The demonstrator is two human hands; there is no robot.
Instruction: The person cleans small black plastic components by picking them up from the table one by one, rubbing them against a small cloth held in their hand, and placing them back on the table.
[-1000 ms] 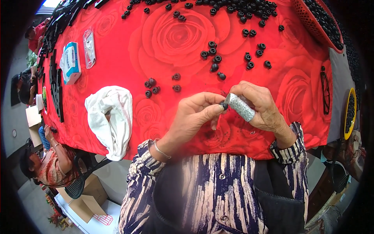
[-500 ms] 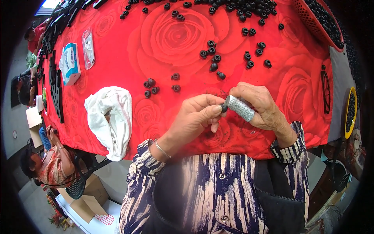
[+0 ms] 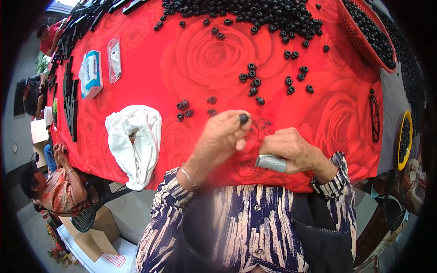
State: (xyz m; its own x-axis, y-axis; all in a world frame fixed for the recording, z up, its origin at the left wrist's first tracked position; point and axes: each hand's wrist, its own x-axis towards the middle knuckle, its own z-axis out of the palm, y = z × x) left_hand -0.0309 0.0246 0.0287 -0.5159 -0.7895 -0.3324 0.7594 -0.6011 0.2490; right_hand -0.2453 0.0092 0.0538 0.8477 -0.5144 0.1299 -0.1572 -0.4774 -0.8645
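Between the thumb and fingers of my left hand (image 3: 221, 134), a small round black plastic part (image 3: 243, 118) is pinched. My right hand (image 3: 291, 148) is wrapped round a short, grey-speckled cylinder (image 3: 271, 163), whose end pokes out toward the left, below the fingers. A gap separates the hands, so part and cylinder do not touch. Dark crumbs (image 3: 260, 125) lie on the red rose-patterned cloth (image 3: 205, 154) between them. Beyond my hands sit several loose black parts (image 3: 253, 83) like the held one.
A heap of black parts (image 3: 273, 18) spreads along the far edge. A red basket (image 3: 364, 38) of them stands far right, near glasses (image 3: 374, 116) and a yellow-rimmed tray (image 3: 400, 159). Leftward are a white cloth (image 3: 136, 136), tissue pack (image 3: 92, 75) and long black pieces (image 3: 71, 98). Other people sit left.
My hands have drawn apart. The left has risen slightly leftward with the black part; the right has dropped toward me with the cylinder, which was against the part before.
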